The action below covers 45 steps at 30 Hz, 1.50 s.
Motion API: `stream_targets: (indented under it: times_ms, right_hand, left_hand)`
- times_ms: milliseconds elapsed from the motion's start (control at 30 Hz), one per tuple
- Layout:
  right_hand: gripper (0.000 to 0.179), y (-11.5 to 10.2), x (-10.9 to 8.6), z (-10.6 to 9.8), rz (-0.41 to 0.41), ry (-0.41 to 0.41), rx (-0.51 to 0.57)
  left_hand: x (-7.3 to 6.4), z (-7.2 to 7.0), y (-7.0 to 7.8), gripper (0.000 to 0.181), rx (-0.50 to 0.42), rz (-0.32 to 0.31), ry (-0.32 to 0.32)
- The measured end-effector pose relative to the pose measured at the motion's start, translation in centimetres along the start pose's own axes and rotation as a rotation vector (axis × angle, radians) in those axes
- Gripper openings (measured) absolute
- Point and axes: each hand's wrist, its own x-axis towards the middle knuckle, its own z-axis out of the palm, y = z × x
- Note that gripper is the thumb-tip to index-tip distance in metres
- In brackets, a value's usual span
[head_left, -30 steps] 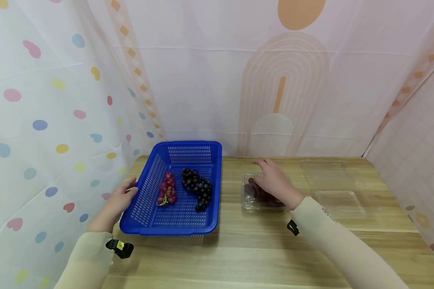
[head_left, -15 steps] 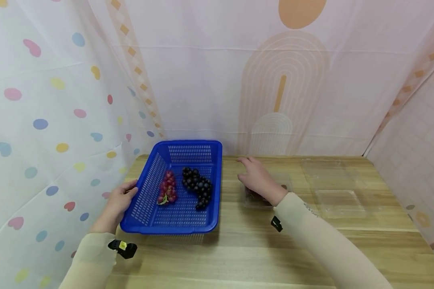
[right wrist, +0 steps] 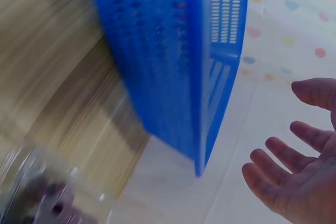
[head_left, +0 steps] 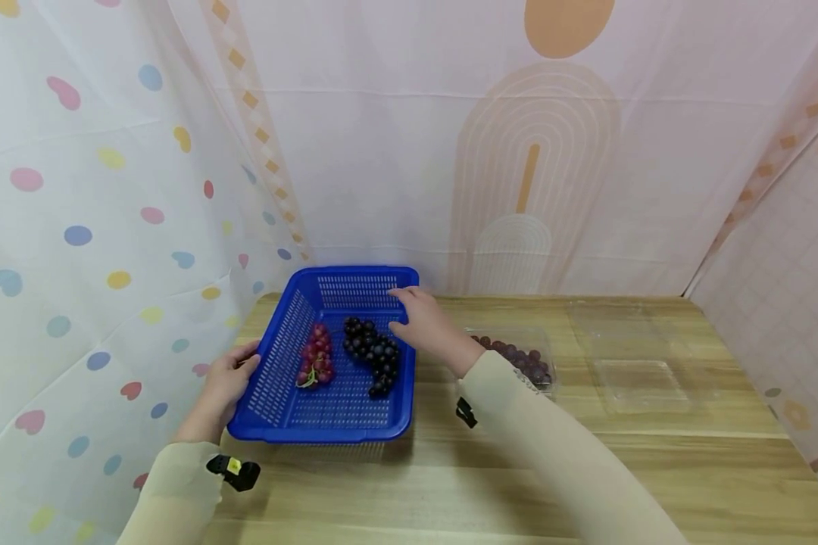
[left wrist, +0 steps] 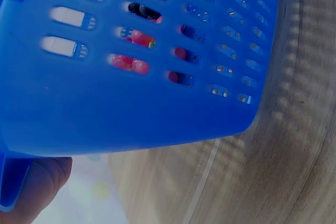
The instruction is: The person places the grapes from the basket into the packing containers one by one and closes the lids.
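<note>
A blue plastic basket (head_left: 320,437) stands on the left of the table in the head view. Inside it lie a bunch of red grapes (head_left: 316,356) and a bunch of black grapes (head_left: 375,350). My left hand (head_left: 226,382) grips the basket's left rim, and a finger (left wrist: 50,182) shows beneath that rim in the left wrist view. Over the right rim my right hand (head_left: 428,325) reaches with fingers spread and nothing in them. The right wrist view has this hand (right wrist: 302,174) just off the basket's edge, palm visible.
Dark reddish grapes (head_left: 537,367) fill a clear plastic box (head_left: 511,333), partly behind my right sleeve. Farther right lie transparent plastic containers (head_left: 641,382). Curtains (head_left: 382,151) close off the table's back and sides.
My right hand has moved left from above the clear box to the basket's right rim, uncovering the grapes in the box. My left hand stays at the basket's left rim.
</note>
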Motion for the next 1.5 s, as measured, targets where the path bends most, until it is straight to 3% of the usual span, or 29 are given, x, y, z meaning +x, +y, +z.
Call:
stream_targets:
  times_ms: [300,933,1167,1500]
  right_hand:
    - [0.064,-2.3,2.3,1.5,0.029,-0.022,0.148]
    - [0.066,-2.3,3.9,5.5,0.361,0.001,0.706]
    - [0.063,-1.9,4.5,6.4,0.462,-0.002,0.764]
    - [0.069,-1.4,5.0,7.8,0.567,-0.061,0.74]
  left_hand:
    - [0.0,0.1,-0.2,0.047,0.009,0.025,0.031]
    - [-0.2,0.6,-0.3,0.046,0.033,0.006,0.06]
    - [-0.4,0.8,-0.1,0.047,-0.001,-0.004,0.05]
    - [-0.4,1.0,0.1,0.045,0.019,-0.011,0.063]
